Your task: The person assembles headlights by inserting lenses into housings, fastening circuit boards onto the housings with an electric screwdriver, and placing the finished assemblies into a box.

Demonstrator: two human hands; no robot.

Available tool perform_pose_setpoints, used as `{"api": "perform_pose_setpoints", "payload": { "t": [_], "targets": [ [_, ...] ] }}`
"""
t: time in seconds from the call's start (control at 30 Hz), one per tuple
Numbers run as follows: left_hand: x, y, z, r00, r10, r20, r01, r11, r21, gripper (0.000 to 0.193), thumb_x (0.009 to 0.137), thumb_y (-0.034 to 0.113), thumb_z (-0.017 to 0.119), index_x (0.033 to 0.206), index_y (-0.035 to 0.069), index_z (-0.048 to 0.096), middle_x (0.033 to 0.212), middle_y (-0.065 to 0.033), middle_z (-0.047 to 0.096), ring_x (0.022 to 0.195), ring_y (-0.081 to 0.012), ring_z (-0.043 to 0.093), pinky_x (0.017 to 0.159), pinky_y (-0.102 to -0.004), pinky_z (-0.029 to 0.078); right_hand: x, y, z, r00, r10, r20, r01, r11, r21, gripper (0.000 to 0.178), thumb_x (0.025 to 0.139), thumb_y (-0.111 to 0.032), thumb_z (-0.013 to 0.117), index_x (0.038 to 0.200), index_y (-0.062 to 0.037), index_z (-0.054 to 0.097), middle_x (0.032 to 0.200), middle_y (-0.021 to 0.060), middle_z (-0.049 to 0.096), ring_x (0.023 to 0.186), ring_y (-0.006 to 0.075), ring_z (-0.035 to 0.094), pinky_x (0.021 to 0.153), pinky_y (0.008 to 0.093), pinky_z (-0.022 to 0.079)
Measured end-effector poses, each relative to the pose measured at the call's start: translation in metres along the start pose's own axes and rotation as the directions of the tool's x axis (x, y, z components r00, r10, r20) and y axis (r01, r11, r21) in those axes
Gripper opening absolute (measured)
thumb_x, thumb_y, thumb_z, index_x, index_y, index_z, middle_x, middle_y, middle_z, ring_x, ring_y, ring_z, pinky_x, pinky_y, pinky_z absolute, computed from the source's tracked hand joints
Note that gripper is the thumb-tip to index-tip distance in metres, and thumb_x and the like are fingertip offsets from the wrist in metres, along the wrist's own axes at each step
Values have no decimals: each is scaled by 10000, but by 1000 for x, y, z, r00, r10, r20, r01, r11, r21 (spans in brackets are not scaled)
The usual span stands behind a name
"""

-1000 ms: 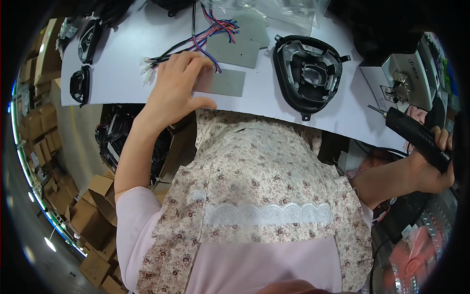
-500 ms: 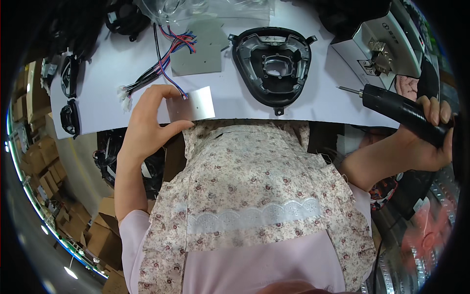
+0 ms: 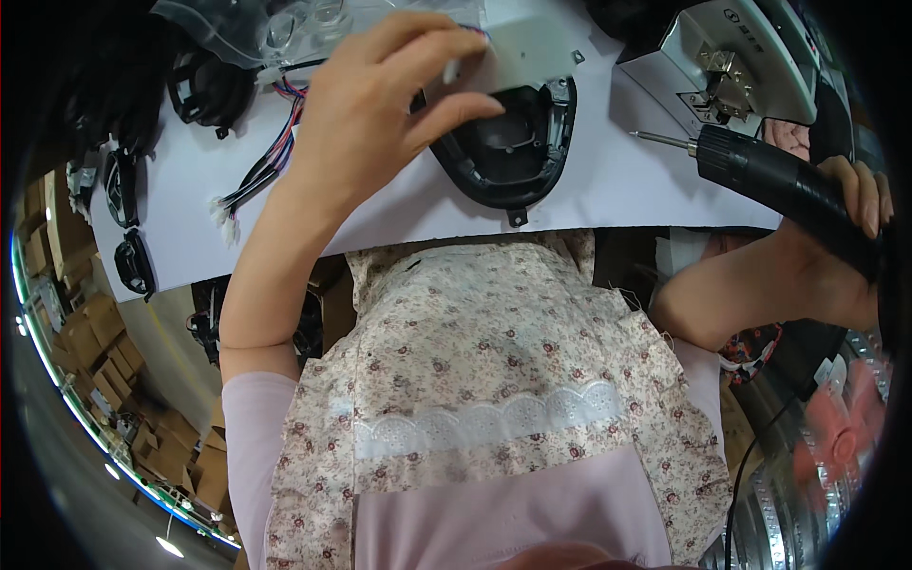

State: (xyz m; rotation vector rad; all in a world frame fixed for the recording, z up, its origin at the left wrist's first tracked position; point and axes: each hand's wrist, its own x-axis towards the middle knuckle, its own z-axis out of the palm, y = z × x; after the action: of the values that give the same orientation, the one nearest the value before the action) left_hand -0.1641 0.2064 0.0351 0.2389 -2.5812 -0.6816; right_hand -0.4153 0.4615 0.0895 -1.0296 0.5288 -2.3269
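Counter with a smooth white top [image 3: 627,195] stretches across the upper half of the view, its near edge meeting the cream apron [image 3: 484,323] printed with small dark-red flowers. Toward the far right stands a boxy silver-white metal device [image 3: 670,66] with a small metal mechanism on its near face. Left of it, near the middle, lies a black, rounded-triangular plastic housing [image 3: 513,180], its single tab toward the apron.

The left hand [image 3: 375,109] reaches over the counter from a bent elbow, forearm slanting up and to the right, back of the hand upward. Its thumb and fingers point right, pinching the left end of a thin, pale-grey rectangular plate [image 3: 527,52], which sits above the housing's far part and hides it. The right hand [image 3: 826,271] curls around a thick black cylindrical screwdriver [image 3: 760,171], fingers closed over the grip, forearm coming in low from the right; the slim metal bit points left, toward the housing but well apart from it.

Beyond the left forearm lies a bundle of red, blue and black wires [image 3: 275,147] with white connectors, and farther left two small black oval parts [image 3: 133,261] rest near the edge.
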Motion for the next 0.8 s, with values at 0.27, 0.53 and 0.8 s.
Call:
{"api": "perform_pose_setpoints", "payload": {
  "t": [0.27, 0.53, 0.8],
  "targets": [
    [-9, -10, 4, 970, 100, 223, -115, 992, 55, 447, 769, 236, 853, 1182, 121, 727, 1203, -56, 688, 1053, -286, 656, 880, -387, 534, 8, -19, -29, 994, 93, 51, -89, 993, -72, 216, 1025, -243, 580, 1159, -74, 568, 998, 155, 684, 731, 295, 677, 576, 387, 608],
    [-9, -3, -7, 957, -4, 291, 16, 999, -38, 471, 780, 213, 848, 1211, 86, 704, 1214, -83, 676, 1064, -298, 665, 878, -383, 539, -2, -5, -4, 994, 58, -96, -52, 996, 71, 206, 1015, -240, 597, 1135, -72, 599, 998, 157, 699, 733, 302, 699, 560, 376, 633],
    [-9, -6, -7, 958, -175, 227, 199, 976, -86, 430, 823, 198, 836, 1214, 71, 711, 1112, -94, 719, 982, -237, 687, 884, -331, 534, 6, -12, -17, 997, 79, 26, -76, 989, -125, 197, 1008, -228, 614, 1108, -60, 607, 992, 159, 709, 700, 285, 705, 540, 361, 629]
  ]
}}
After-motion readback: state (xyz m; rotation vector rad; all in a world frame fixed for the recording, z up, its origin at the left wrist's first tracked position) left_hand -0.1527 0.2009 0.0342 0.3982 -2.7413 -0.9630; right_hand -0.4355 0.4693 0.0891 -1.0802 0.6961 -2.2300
